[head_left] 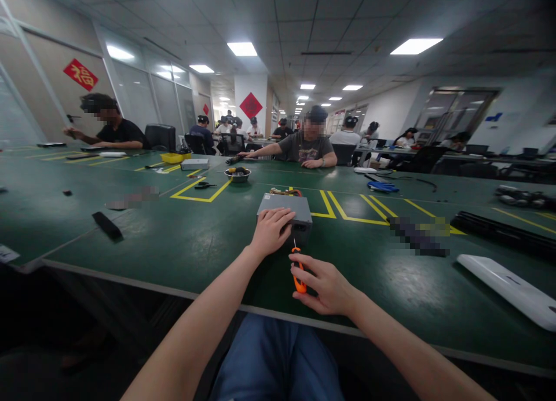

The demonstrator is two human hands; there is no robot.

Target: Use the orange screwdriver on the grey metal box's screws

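One gray metal case [284, 208] under left hand [271, 232], steel bowl [237, 175] beyond

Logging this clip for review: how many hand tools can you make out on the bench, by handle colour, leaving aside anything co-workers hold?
orange-handled screwdriver, in the person's right hand: 1
blue-handled pliers: 1
black-handled pliers: 1
Total: 3

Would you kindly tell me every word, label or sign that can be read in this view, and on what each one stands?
The red diamond on the wall at left reads "福"; the red diamond on the pillar and the white paper label at the table's edge are too blurred to read; the grey metal box and orange screwdriver handle show nothing legible.
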